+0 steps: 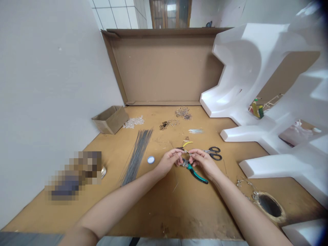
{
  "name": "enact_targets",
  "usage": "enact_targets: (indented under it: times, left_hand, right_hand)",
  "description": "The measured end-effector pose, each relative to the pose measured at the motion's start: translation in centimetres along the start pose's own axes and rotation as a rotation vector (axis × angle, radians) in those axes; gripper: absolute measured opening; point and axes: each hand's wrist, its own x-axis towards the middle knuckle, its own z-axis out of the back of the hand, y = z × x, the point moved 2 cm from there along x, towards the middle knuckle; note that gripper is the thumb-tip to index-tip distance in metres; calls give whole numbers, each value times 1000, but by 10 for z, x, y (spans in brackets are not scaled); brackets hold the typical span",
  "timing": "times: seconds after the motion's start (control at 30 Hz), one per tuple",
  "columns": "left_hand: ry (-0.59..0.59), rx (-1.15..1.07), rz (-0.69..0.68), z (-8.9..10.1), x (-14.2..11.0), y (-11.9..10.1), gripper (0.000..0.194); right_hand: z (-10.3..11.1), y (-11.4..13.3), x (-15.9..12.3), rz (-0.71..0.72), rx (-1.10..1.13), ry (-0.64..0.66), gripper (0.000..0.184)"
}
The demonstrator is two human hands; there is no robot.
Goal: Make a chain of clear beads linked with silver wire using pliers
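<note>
My left hand [172, 160] and my right hand [203, 162] meet over the middle of the table. Each pinches one end of a small thin wire piece [186, 151] with what looks like a clear bead on it; its finer details are too small to make out. Just beneath my fingers lie pliers with teal and black handles [197, 175], their jaws partly hidden by my hands. A yellow handle [188, 144] of another tool shows behind my fingertips. Black-handled scissors [215, 154] rest beside my right hand, blades partly covered by it.
Left of my hands are a blue-rimmed lid [151, 160] and a bundle of grey wires [138, 155]. Behind stand a cardboard box [110, 120], clear beads [133, 121], black rings [164, 125] and a wire heap [183, 113]. White foam [258, 136] and an oval mirror [270, 206] are right.
</note>
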Motion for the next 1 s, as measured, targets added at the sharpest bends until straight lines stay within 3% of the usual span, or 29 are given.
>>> enact_targets:
  times: [0.37,0.53,0.77,1.0]
  left_hand:
    - [29,86,-10,-6,-1,1,41]
    - [45,8,-42,-7,-1,3,40]
    - [-68,-43,-154,-7,-1,8,27]
    - [-105,-29,-161,-7,-3,11,24]
  right_hand:
    - [1,-6,3,-20,-63,49,24]
    - [-2,-12,3,-44,-39,77,21]
    - [-2,-14,4,-46,-2,57,23]
    - [-3,-14,5,-67,51,47,23]
